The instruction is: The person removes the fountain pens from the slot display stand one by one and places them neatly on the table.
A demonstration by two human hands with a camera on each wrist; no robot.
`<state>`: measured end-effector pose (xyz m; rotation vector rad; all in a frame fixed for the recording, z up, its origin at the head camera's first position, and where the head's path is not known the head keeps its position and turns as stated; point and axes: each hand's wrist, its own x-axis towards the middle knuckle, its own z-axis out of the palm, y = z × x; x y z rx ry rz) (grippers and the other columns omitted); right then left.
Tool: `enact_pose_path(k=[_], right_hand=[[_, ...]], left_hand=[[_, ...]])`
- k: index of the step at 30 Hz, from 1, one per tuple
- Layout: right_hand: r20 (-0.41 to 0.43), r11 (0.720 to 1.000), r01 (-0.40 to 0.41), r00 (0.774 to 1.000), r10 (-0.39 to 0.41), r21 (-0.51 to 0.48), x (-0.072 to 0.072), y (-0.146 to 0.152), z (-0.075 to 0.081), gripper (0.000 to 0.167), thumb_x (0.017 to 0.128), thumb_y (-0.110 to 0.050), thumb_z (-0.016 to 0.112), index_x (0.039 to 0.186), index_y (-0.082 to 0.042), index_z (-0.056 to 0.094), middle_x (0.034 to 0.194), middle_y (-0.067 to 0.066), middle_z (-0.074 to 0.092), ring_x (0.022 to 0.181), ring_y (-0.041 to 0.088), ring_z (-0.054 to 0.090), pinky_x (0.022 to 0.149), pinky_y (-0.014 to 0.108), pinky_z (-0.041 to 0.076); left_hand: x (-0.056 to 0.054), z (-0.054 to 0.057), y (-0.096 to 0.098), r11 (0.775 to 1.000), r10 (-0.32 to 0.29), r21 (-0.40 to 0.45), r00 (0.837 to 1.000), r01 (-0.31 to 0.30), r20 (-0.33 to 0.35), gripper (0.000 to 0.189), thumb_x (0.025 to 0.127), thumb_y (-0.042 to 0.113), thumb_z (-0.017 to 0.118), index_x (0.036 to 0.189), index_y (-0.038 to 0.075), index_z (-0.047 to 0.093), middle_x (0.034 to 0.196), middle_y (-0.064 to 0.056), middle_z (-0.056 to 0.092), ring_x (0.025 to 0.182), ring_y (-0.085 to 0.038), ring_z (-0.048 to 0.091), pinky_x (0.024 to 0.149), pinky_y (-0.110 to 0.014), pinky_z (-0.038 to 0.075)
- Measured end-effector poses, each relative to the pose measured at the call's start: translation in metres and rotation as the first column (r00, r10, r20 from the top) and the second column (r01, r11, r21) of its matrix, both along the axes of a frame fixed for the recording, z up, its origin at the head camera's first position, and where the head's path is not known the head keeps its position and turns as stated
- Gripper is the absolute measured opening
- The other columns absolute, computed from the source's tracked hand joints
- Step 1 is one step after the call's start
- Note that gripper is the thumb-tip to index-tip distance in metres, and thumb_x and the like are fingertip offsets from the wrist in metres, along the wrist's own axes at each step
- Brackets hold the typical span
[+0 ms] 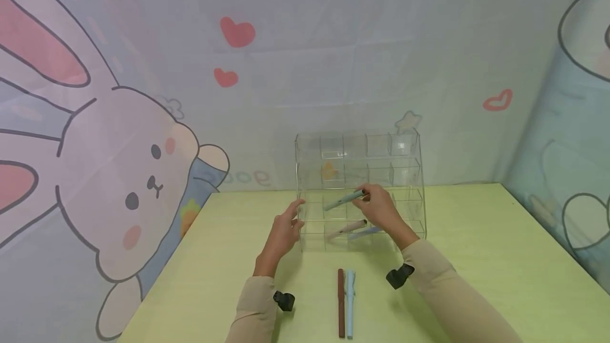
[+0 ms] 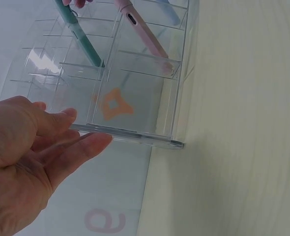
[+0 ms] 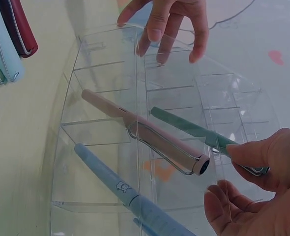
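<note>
A clear plastic display rack (image 1: 312, 213) with tiers of compartments stands on the table. My left hand (image 1: 287, 228) holds its left side panel, the thumb inside and fingers outside in the left wrist view. My right hand (image 1: 379, 208) pinches a green pen (image 1: 344, 200) by its clip end between thumb and fingers. The pen slants, its other end at a second-tier compartment from the bottom. Below it, a pink pen (image 3: 145, 129) leans in a bottom-row compartment. A blue pen (image 3: 120, 184) with a small white print leans in the compartment beside that.
A dark red pen (image 1: 341, 303) and a light blue pen (image 1: 350, 303) lie side by side on the yellow-green table (image 1: 200, 290), in front of the rack. Behind the rack hangs a printed cloth backdrop (image 1: 324, 68) with a rabbit and hearts.
</note>
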<state>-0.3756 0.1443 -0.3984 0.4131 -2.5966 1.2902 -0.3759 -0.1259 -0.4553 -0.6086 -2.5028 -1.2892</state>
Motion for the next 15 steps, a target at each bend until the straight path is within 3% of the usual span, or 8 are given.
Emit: enact_pose_path(k=[8,15], right_hand=[[-0.015,1.0,0.0,1.0,0.0,-0.013,0.0013,0.0007,0.0,0.027,0.097,-0.01,0.066,0.119,0.004,0.063,0.116,0.024,0.055,0.105,0.039,0.062,0.083,0.051,0.052],[0.005,1.0,0.005,1.0,-0.005,-0.013,-0.0015,0.0008,-0.002,0.03,0.101,-0.015,0.061,0.123,0.004,0.062,0.117,0.021,0.061,0.109,0.039,0.061,0.086,0.053,0.05]], left_hand=[[0.0014,-0.0002,-0.0002,1.0,-0.012,0.008,1.0,0.012,0.001,0.056,0.095,-0.009,0.061,0.144,0.013,0.048,0.136,-0.043,0.044,0.113,-0.044,0.062,0.055,-0.025,0.051],[0.0036,0.0028,0.0006,1.0,-0.002,-0.02,1.0,0.001,-0.003,0.057,0.095,-0.009,0.061,0.145,0.014,0.047,0.139,-0.041,0.043,0.114,-0.043,0.062,0.066,-0.031,0.055]])
